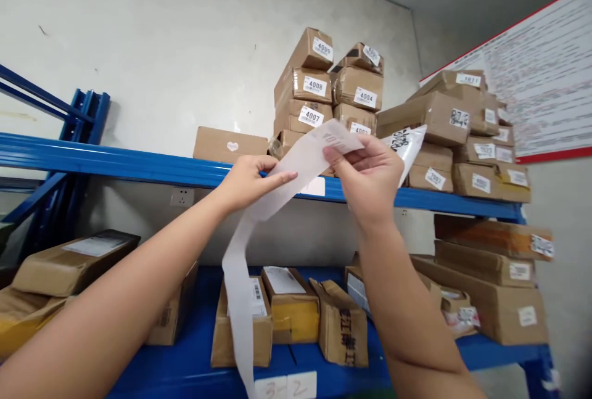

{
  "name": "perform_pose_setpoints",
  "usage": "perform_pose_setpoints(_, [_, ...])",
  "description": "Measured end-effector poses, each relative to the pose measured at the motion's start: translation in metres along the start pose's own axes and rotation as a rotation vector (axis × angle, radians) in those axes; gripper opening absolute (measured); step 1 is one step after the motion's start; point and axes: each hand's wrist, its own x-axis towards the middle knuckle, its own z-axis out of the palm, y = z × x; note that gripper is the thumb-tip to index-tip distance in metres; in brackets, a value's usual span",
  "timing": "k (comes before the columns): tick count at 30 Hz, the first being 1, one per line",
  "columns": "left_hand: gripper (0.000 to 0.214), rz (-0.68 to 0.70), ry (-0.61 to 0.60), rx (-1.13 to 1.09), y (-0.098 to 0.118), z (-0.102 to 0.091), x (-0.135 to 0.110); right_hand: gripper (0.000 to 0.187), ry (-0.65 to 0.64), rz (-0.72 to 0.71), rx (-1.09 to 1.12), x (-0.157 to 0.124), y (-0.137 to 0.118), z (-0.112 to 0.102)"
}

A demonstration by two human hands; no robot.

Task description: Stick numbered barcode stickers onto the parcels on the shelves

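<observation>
A long strip of white label paper [296, 168] is stretched between my two hands, with its tail hanging down past the lower shelf. My left hand [250, 182] pinches the strip near its middle, thumb on top. At the upper end, my right hand [370, 174] grips the paper between thumb and fingers; faint print shows through near that thumb. Just behind the hands, on the upper shelf, stand stacked cardboard boxes [303, 87] with number labels such as 4007 and 4008. A white plastic parcel [409, 149] lies close behind my right hand.
The blue upper shelf beam [139, 161] crosses in front of me. Several boxes, including one with yellow tape [293, 316], sit on the blue lower shelf [185, 362]. More stacked parcels [490, 177] stand at the right, under a red-edged wall board [541, 72].
</observation>
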Motion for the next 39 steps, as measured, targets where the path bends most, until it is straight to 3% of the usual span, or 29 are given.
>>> perform_pose_setpoints(2, [0.032,-0.079,-0.079,-0.24,0.009,0.005,-0.017,0.005,-0.059,-0.15,-0.056,-0.017,-0.007,-0.002])
perform_pose_setpoints(6, [0.034,-0.323,-0.008,-0.53,0.017,0.011,-0.058,0.024,-0.134,-0.507,-0.192,-0.059,-0.02,-0.007])
perform_pose_setpoints(9, [0.041,-0.512,-0.028,-0.651,0.017,0.014,-0.087,0.039,-0.162,-0.55,-0.202,-0.092,-0.024,-0.008])
perform_pose_setpoints(11, [0.036,-0.519,-0.007,-0.601,0.015,0.017,-0.102,0.04,-0.233,-0.457,-0.154,-0.109,-0.025,-0.006])
perform_pose_setpoints(14, [0.025,-0.476,0.059,-0.479,0.01,0.021,-0.114,0.035,-0.347,-0.109,0.024,-0.124,-0.029,0.002])
perform_pose_setpoints(18, [0.027,-0.407,0.08,-0.318,0.006,0.02,-0.115,0.022,-0.227,0.372,0.158,-0.129,-0.038,0.021])
perform_pose_setpoints(22, [0.035,-0.337,0.216,-0.089,0.008,0.012,-0.11,0.016,-0.103,0.534,0.255,-0.12,-0.048,0.048])
perform_pose_setpoints(25, [0.046,-0.325,0.321,0.02,0.005,-0.005,-0.107,0.013,-0.096,0.441,0.203,-0.095,-0.047,0.068])
perform_pose_setpoints(28, [0.055,-0.323,0.372,0.163,0.0,-0.038,-0.104,0.01,-0.077,0.293,0.103,-0.052,-0.032,0.087])
perform_pose_setpoints(29, [0.057,-0.312,0.405,0.253,-0.001,-0.052,-0.1,0.01,-0.093,0.266,0.078,-0.035,-0.025,0.094])
perform_pose_setpoints(32, [0.049,-0.207,0.481,0.613,-0.001,-0.093,-0.078,0.004,-0.316,0.236,-0.096,0.007,-0.004,0.111])
perform_pose_setpoints(34, [0.023,-0.164,0.423,0.804,-0.002,-0.112,-0.054,0.004,-0.447,0.209,-0.311,0.022,0.003,0.119])
perform_pose_setpoints(35, [0.027,-0.177,0.361,0.859,-0.003,-0.119,-0.041,0.006,-0.48,0.193,-0.418,0.025,0.004,0.122])
perform_pose_setpoints(37, [0.056,-0.233,0.23,0.934,-0.008,-0.125,-0.017,0.016,-0.503,0.181,-0.586,0.023,0.003,0.126])
perform_pose_setpoints(39, [0.064,-0.277,0.13,1.002,-0.014,-0.127,0.002,0.036,-0.472,0.192,-0.714,0.016,0.0,0.127])
